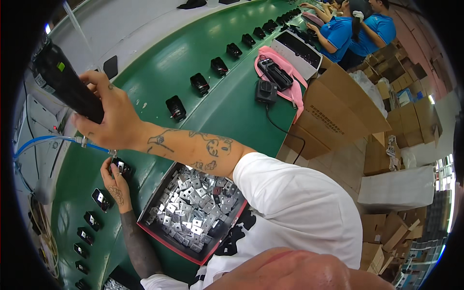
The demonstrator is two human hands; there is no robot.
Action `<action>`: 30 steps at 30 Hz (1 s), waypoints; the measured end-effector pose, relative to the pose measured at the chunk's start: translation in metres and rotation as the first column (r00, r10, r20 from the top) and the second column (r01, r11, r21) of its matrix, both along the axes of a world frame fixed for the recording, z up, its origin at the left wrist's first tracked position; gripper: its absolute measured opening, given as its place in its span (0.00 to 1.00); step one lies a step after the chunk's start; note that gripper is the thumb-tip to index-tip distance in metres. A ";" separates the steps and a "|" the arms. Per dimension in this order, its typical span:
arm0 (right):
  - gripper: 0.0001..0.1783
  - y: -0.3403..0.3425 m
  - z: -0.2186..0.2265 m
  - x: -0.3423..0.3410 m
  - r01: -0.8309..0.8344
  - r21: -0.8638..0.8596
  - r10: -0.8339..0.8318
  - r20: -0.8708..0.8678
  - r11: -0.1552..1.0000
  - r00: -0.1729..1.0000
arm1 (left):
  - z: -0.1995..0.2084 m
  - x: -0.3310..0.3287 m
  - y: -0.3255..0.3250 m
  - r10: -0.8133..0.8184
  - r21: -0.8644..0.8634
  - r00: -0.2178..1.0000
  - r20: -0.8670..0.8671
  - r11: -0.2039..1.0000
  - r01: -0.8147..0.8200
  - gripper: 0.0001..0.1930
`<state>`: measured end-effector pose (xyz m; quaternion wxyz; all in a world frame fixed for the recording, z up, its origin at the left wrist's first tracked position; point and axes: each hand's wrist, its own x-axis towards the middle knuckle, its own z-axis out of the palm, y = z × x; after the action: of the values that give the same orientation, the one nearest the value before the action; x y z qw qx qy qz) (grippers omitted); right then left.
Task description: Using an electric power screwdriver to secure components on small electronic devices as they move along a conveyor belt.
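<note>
My right hand (113,113) is wrapped around a thick black power screwdriver (67,82), held tilted over the left part of the bench. Its thin metal tip (114,152) comes out below my fist, right above a small black housing (123,166). That housing rests on the bench, and my left hand (116,183) grips its near left side with thumb and fingers. Whether the tip touches the housing I cannot tell. Close to my left forearm stands a dark box with a red rim (170,248), filled with small silver metal brackets (193,208).
A row of black housings (175,107) runs along the green bench (203,128), more (100,199) at lower left. A blue air hose (41,139) passes by my right hand. Rightward lie a pink strap (296,96), a small camera (266,91) and a carton (333,108). People in blue shirts (338,34) work beyond.
</note>
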<state>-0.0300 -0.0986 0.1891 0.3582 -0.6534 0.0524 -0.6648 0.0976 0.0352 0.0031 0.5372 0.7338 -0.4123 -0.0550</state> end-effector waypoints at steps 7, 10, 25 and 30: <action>0.32 0.001 -0.008 0.008 -0.090 -0.009 0.091 0.053 0.996 0.994 | 0.011 -0.008 0.007 -0.041 -0.038 0.964 0.264 0.998 0.053 0.22; 0.32 0.003 -0.009 0.010 -0.100 0.001 0.100 0.055 0.995 0.993 | 0.009 -0.010 0.006 -0.072 0.007 0.898 0.434 0.997 0.076 0.24; 0.28 -0.012 -0.016 0.008 -0.047 0.105 0.044 0.024 0.993 0.999 | 0.015 -0.011 0.003 0.009 -0.023 0.735 0.678 1.000 0.009 0.24; 0.31 -0.030 0.006 -0.013 -0.030 0.176 0.040 -0.055 0.984 0.998 | 0.038 -0.030 0.001 -0.267 -0.001 0.686 0.677 0.932 0.364 0.15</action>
<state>-0.0428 -0.1286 0.1949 0.4244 -0.6393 0.1097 -0.6318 0.0671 0.0361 0.0411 0.3849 0.5841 -0.6993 0.1471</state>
